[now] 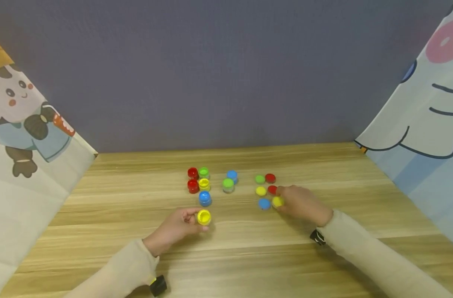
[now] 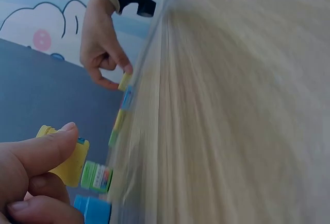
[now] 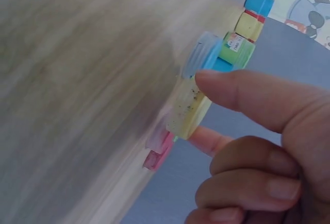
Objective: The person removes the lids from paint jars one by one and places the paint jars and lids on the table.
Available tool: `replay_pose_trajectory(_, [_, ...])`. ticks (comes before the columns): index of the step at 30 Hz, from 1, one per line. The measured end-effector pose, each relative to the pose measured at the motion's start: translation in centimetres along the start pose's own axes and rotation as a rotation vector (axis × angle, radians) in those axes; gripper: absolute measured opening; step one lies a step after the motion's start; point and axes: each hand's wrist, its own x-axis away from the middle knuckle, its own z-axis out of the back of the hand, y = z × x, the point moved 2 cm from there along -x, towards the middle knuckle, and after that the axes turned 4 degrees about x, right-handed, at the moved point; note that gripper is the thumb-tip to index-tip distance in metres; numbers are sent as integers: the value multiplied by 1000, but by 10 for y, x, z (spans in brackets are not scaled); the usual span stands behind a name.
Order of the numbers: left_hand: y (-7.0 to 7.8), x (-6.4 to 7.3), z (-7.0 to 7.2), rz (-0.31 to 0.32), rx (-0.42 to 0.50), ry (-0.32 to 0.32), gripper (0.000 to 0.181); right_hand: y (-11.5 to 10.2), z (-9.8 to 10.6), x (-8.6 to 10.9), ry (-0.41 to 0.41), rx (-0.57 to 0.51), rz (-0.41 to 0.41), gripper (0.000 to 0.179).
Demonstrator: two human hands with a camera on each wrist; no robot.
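My left hand holds a small jar of yellow paint between thumb and fingers, its open mouth facing up. In the left wrist view the thumb lies along the side of this yellow jar. Over on the right, my right hand pinches a yellow lid by its edge. The right wrist view has that yellow lid between thumb and forefinger, close over the tabletop. Beside it lie a blue lid and a red lid, the red one partly behind the fingers.
Beyond the left hand stand red jars, a yellow jar, a green jar and a blue jar. Another green-topped jar and blue-topped jar stand mid-table. More lids include green, red and yellow.
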Motion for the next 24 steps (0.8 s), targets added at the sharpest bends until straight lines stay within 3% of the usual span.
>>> replay_pose_trajectory(4, [-1, 1, 9, 11, 2, 6, 55, 2, -2, -1, -21, -16, -4, 21])
replay_pose_trajectory(11, [-4, -7, 24, -34, 20, 25, 52, 3, -5, -2, -24, -17, 9, 19])
replay_pose_trajectory(19, [-10, -16, 36, 55, 34, 147, 49, 3, -8, -4, -20, 4, 16, 19])
replay_pose_trajectory(24, [-13, -23, 40, 81, 40, 150, 50, 2, -6, -7, -18, 3, 22, 23])
